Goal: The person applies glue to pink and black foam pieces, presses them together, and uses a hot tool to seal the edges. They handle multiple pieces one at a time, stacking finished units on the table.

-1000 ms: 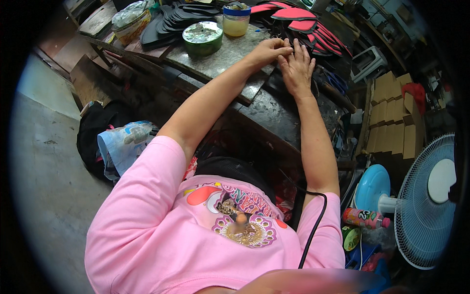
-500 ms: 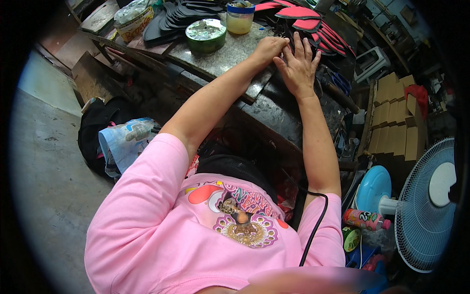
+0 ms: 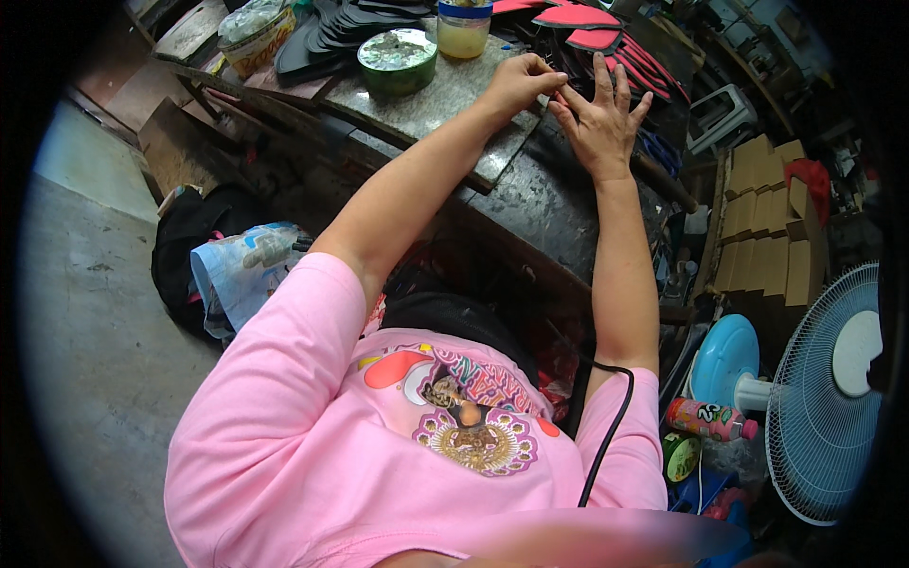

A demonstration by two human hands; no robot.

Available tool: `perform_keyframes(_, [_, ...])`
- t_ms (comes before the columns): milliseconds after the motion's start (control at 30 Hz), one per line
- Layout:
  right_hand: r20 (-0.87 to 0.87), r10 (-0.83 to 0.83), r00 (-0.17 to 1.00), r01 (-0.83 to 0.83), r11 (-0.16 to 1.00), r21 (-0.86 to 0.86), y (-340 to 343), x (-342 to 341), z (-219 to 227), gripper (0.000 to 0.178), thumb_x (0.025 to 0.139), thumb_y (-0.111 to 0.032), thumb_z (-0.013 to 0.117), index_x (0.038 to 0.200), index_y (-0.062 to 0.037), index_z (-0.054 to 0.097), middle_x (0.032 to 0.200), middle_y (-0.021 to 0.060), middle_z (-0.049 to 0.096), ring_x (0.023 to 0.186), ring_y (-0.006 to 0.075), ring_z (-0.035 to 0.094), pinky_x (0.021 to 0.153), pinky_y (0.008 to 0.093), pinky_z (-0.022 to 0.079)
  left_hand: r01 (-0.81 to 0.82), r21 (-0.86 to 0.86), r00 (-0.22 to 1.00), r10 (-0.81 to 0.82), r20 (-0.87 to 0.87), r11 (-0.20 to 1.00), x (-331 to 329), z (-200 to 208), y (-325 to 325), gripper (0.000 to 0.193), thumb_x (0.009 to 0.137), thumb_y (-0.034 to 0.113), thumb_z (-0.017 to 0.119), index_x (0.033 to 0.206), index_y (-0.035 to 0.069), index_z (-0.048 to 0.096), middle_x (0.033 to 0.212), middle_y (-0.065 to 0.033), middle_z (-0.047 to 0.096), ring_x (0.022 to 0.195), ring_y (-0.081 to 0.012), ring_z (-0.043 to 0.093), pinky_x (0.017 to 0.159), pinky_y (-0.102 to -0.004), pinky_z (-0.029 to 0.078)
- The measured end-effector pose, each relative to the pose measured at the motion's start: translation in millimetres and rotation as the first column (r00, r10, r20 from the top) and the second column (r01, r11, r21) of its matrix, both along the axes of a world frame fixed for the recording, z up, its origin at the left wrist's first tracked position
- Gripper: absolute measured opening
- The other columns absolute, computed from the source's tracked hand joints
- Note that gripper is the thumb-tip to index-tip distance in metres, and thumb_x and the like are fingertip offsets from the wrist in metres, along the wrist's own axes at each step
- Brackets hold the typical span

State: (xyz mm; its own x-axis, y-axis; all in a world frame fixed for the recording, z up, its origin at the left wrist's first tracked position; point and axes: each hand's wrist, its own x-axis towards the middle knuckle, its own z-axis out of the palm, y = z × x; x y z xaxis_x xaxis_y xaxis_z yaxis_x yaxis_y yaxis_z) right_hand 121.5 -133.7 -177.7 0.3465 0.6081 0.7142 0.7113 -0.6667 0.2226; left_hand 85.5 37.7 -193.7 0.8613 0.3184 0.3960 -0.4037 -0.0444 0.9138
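Both arms are stretched fwd over a dark, worn table w/ a stained stone-like slab on top. The left hand is seen curled, its fingers pinched narrow at the tips, apparently on the edge of a thin dark flat piece lying at the far edge of the table; what exactly is nipped cannot be told, the view being small and warped there. The right hand is laid flat, palm down, fingers spread wide and pressed on the same dark piece, nothing being gripped. The piece looks black, thin and matte, hardly distinguishable from the dark surface under it. Just beyond the hands, red-and-black flat cut pieces are fanned out; to the left, a stack of black flat pieces is seen, w/ a round green tin and a jar of yellowish liquid near the left hand. A pink printed shirt fills the lower view. At right, cardboard boxes are stacked, and a blue-based fan stands by a bottle.
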Motion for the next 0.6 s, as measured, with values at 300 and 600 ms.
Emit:
perform_keyframes(300, [0.057,0.065,0.996,-0.064,0.998,-0.025,-2.3,3.1,1.2,0.040,0.085,-0.068,0.051,0.121,-0.0518,0.061,0.154,-0.0024,0.030,0.144,0.0243,0.020,0.109,0.0707,0.007,0.067,-0.075,0.997,-0.069,-0.025,0.995,-0.5,-2.7,8.6,0.021,0.093,0.025,0.066,0.084,0.006,0.066,0.078,-0.0032,0.067,0.071,-0.0089,0.061,0.066,-0.0226,0.048])
perform_keyframes(600, [0.050,0.079,0.996,-0.079,0.997,0.005,-2.1,3.3,0.5,0.039,0.085,-0.067,0.052,0.120,-0.0524,0.062,0.152,-0.0022,0.033,0.143,0.0240,0.023,0.109,0.0706,0.010,0.025,-0.187,0.997,-0.011,0.078,0.982,2.8,-5.7,3.1,0.030,0.096,0.028,0.060,0.084,0.001,0.066,0.074,-0.0052,0.067,0.065,-0.0113,0.061,0.062,-0.0258,0.048])
